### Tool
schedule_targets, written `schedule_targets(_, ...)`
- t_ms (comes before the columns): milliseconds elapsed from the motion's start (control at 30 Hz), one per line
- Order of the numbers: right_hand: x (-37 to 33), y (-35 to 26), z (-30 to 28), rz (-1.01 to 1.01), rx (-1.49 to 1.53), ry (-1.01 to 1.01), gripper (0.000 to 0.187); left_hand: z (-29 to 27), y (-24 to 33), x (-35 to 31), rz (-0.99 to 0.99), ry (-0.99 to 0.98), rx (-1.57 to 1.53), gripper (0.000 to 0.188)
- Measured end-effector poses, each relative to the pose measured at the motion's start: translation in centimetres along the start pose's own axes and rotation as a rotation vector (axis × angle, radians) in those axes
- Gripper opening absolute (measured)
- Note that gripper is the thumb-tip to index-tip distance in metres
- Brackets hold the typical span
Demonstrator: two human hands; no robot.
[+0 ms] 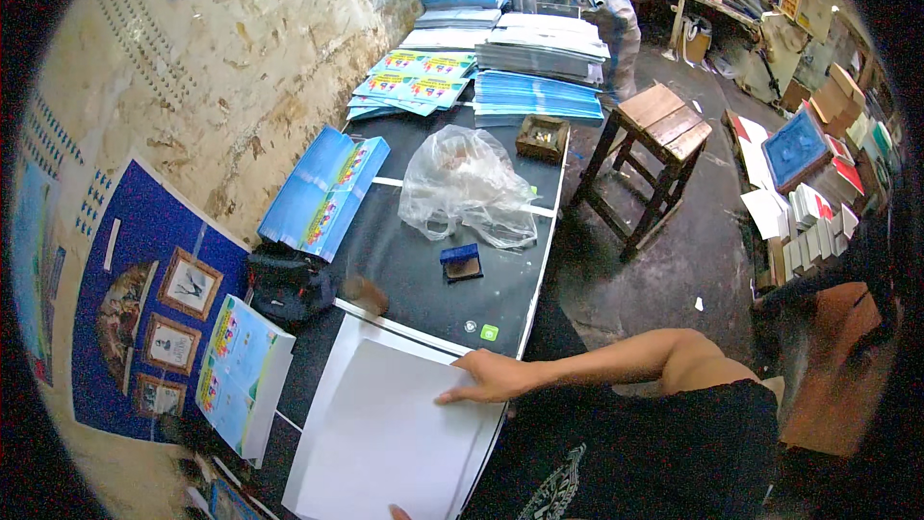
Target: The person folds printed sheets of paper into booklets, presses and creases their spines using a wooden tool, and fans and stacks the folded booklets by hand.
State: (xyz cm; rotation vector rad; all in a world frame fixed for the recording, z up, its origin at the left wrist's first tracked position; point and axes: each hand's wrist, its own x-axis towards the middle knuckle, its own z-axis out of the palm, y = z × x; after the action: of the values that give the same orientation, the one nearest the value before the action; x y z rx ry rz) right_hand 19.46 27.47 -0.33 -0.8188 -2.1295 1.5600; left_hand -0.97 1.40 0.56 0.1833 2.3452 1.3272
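Observation:
A stack of large white paper sheets (pixel 385 424) lies on the near end of the black-topped table (pixel 414 279). At its right corner, my right hand (pixel 493 376) grips the edge, thumb laid across the top sheet and the other fingers partly out of sight. Of my left hand (pixel 398 512) only a fingertip shows, against the paper at the lower picture edge. Beyond the stack are a small blue-lidded box (pixel 462 262) with a brown inside and a blurred brown object (pixel 366 296). A crumpled clear plastic bag (pixel 467 183) rests farther along the table.
Bundles of blue printed sheets (pixel 322 188) line the table's wall side, with another bundle (pixel 241 376) nearer and a black bag (pixel 289 284) between. Taller paper stacks (pixel 539 49) and a small wooden tray (pixel 543 137) stand at the far end. A wooden stool (pixel 664 121) is to the right.

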Motion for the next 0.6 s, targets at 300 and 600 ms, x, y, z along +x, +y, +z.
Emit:
schedule_targets(300, -5.5, 4.8, -0.1, 0.230, -0.004, -0.109, 0.064, 0.6, -2.2, -1.3, -0.363, -0.176, 0.084, 0.065)
schedule_targets(600, -8.1, 2.3, -2.6, 0.321, -0.174, -0.184, 0.073, 1.9, -1.2, -1.1, -0.213, -0.209, 0.093, 0.062)
